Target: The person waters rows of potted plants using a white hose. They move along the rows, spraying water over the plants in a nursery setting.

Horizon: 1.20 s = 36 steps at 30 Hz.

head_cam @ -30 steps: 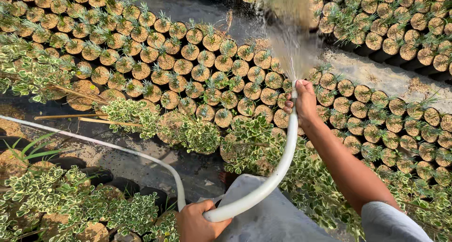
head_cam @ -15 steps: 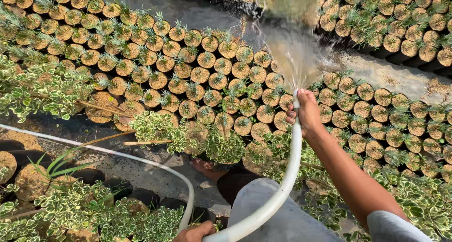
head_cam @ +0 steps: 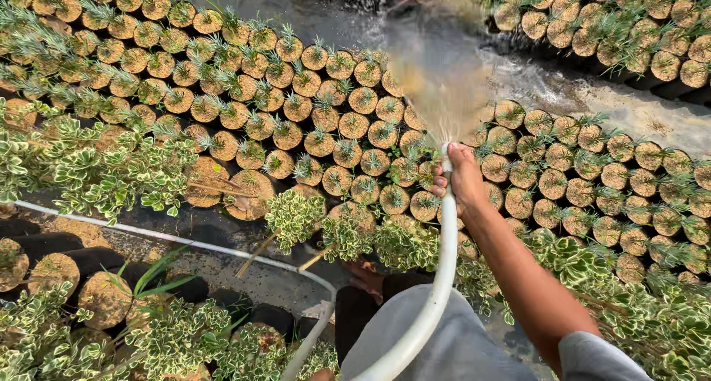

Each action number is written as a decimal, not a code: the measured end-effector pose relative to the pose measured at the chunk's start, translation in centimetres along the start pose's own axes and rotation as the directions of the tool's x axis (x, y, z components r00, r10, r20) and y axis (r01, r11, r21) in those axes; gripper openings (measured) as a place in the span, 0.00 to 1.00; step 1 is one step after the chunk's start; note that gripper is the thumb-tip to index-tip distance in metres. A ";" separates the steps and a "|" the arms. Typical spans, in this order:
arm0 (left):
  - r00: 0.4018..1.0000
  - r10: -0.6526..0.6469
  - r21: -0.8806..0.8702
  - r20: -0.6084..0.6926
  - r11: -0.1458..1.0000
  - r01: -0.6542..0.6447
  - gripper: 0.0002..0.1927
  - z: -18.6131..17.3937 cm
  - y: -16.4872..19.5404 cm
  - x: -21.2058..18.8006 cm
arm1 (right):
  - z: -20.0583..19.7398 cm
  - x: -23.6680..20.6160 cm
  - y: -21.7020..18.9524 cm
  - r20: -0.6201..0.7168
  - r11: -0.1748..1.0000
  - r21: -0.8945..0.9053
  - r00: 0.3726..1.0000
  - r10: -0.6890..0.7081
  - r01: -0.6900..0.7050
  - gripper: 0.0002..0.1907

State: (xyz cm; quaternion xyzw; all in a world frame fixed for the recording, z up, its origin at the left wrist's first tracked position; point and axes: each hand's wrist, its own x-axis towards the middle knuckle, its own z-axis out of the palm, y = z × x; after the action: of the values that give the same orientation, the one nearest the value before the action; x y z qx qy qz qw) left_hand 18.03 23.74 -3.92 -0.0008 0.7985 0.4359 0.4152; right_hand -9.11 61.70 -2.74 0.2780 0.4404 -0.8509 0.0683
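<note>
Head view: the right hand [head_cam: 463,179] is clamped around the end of a white hose [head_cam: 437,292], thumb pressed at the nozzle. Water spray [head_cam: 437,92] fans upward over rows of small potted seedlings [head_cam: 326,114]. The hose curves back down past the person's grey shorts [head_cam: 437,344] to the bottom edge. The left hand is barely visible there; its grip cannot be judged. Variegated shrubs [head_cam: 111,174] stand at left.

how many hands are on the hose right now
1. The right hand grips the white hose near its nozzle end, above the potted seedlings. The left hand may be further down the hose, below the bottom edge of the frame.
</note>
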 end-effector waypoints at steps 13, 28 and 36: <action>0.987 -0.003 0.204 -0.159 0.978 0.036 0.26 -14.2 5.7 -1.8 | 6.8 4.5 1.7 -0.184 0.995 0.050 0.980 -0.075 0.086 0.04; 0.947 -0.010 0.311 -0.320 0.944 0.115 0.22 -19.1 9.9 -2.0 | 8.9 6.0 3.2 -0.222 0.979 0.091 0.962 -0.158 0.182 0.04; 0.944 -0.031 0.297 -0.329 0.945 0.135 0.21 -19.6 8.9 -2.1 | 9.1 5.6 4.2 -0.247 0.979 0.084 0.955 -0.163 0.188 0.03</action>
State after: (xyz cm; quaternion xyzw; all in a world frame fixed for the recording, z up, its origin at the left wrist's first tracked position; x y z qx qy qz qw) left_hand 3.18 14.83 9.00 -0.0390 0.9138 0.2785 0.2931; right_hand -16.04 52.76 -4.55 0.3412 0.4225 -0.8363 -0.0758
